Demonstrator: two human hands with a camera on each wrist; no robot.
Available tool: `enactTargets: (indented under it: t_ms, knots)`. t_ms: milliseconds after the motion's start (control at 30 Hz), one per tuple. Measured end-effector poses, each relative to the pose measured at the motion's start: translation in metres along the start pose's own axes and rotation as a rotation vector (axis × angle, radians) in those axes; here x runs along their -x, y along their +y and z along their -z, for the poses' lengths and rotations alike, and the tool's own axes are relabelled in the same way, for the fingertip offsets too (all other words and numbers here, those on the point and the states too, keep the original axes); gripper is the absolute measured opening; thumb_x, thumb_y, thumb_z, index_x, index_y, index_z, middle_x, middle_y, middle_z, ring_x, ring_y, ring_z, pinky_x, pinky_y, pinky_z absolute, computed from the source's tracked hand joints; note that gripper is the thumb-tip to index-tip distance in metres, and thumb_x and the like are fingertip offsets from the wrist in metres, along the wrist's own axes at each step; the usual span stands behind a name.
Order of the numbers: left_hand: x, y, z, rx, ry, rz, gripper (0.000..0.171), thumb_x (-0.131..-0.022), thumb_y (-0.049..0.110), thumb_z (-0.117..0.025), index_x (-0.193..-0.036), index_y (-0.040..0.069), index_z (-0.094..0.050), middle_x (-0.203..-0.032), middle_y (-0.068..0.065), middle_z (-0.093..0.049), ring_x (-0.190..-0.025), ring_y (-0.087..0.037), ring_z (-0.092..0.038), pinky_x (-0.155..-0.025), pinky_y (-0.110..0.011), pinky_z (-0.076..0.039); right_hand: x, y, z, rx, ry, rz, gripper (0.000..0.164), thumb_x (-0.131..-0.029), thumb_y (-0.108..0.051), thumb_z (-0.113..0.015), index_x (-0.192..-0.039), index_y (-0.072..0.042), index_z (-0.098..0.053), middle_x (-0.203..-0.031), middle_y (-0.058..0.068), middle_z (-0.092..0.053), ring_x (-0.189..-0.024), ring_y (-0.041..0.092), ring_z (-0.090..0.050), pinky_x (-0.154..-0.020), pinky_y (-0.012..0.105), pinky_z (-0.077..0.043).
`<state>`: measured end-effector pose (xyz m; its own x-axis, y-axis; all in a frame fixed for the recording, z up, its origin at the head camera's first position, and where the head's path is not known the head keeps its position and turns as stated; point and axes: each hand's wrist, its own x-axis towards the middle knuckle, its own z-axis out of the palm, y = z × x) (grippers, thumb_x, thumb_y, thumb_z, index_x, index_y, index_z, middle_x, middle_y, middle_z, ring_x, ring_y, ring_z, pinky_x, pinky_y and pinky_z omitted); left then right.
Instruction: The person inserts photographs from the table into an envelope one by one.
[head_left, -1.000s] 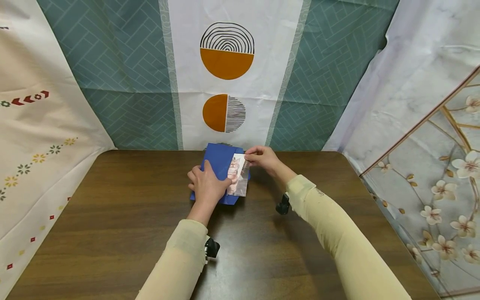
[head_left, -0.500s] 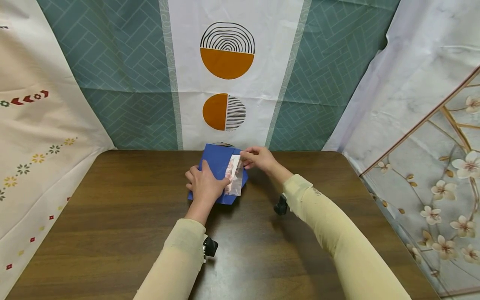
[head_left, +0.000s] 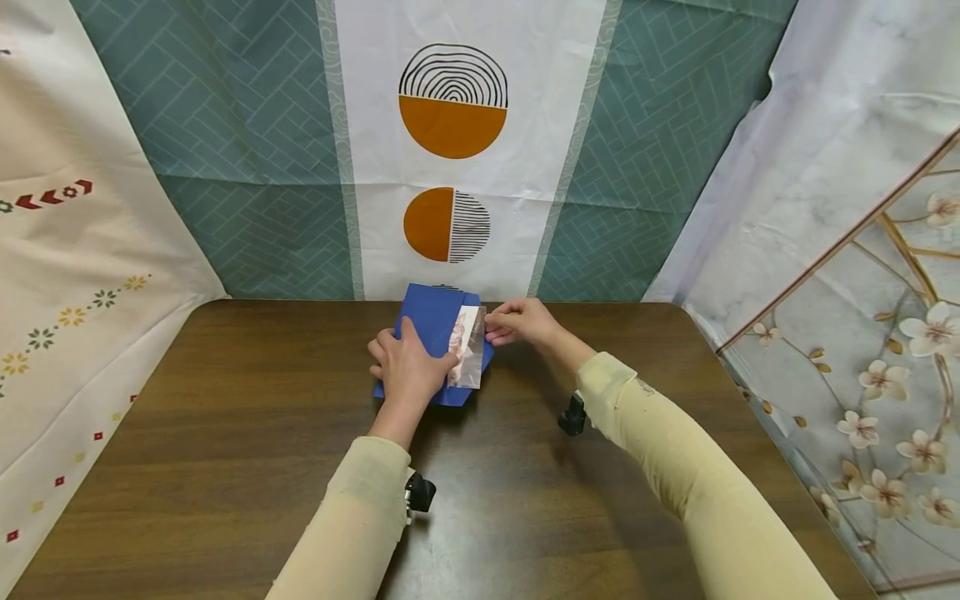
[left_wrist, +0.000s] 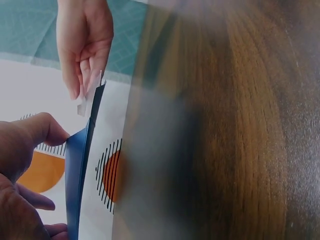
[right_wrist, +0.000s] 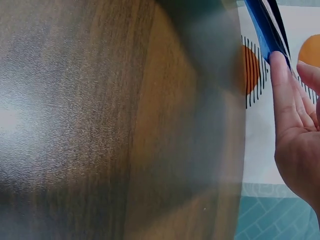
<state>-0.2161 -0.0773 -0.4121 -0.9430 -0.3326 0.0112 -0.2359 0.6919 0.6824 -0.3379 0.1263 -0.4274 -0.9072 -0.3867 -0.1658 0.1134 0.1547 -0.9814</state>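
Observation:
A blue paper envelope is held up at the far edge of the table. Out of its right side sticks a clear plastic sleeve with a white card printed in pink; the rest of it is hidden inside the envelope. My left hand grips the envelope, thumb reaching to the sleeve's left side; in the left wrist view the envelope appears nearly edge-on. With thumb and fingers, my right hand pinches the sleeve's right edge. The right wrist view shows this hand's fingertips against the blue paper.
A dark brown wooden table spreads below both forearms. Directly behind its far edge hangs a patterned cloth, with floral fabric on the right and a cream cloth on the left.
The envelope has shifted slightly left. The sleeve has slid a little left with it, and my right fingers have moved from its top corner down onto its right edge.

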Motion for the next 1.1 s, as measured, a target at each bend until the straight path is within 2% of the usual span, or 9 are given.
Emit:
enactTargets:
  t_ms: [200,400,567,1100]
  knots:
    - [0.002,0.003,0.0,0.011,0.005,-0.006,0.107,-0.086,0.044,-0.088,-0.166,-0.001,-0.032,-0.153,-0.036,-0.034,-0.143,-0.05,-0.027,-0.107,-0.07,-0.034,0.002,0.0,-0.002,-0.004,-0.016,-0.006,0.016,-0.104,-0.001,-0.068,-0.111,0.012,-0.07,-0.092,0.01,-0.077,-0.075,0.018,-0.077,-0.074,0.034,-0.065]
    - [0.003,0.004,0.0,0.029,0.002,-0.017,0.104,-0.087,0.041,-0.087,-0.165,-0.001,-0.032,-0.153,-0.036,-0.033,-0.144,-0.05,-0.025,-0.107,-0.07,-0.033,0.001,0.001,-0.007,-0.049,0.01,0.001,0.007,-0.101,0.003,-0.069,-0.106,0.009,-0.069,-0.084,0.007,-0.077,-0.072,0.015,-0.076,-0.072,0.031,-0.064]
    - [0.004,0.005,0.0,0.039,-0.005,-0.012,0.104,-0.087,0.039,-0.087,-0.166,-0.001,-0.032,-0.154,-0.035,-0.032,-0.145,-0.049,-0.024,-0.108,-0.07,-0.031,-0.002,0.001,-0.013,-0.081,0.036,0.016,0.007,-0.1,0.006,-0.068,-0.107,0.009,-0.066,-0.08,0.006,-0.076,-0.07,0.015,-0.076,-0.071,0.03,-0.064]
    - [0.006,0.01,-0.001,0.047,0.002,-0.009,0.102,-0.088,0.04,-0.086,-0.165,-0.001,-0.033,-0.155,-0.036,-0.033,-0.144,-0.05,-0.025,-0.108,-0.071,-0.031,-0.004,-0.004,-0.029,-0.082,0.031,0.025,0.008,-0.104,0.003,-0.066,-0.109,0.008,-0.068,-0.087,0.008,-0.075,-0.073,0.015,-0.076,-0.072,0.031,-0.064]
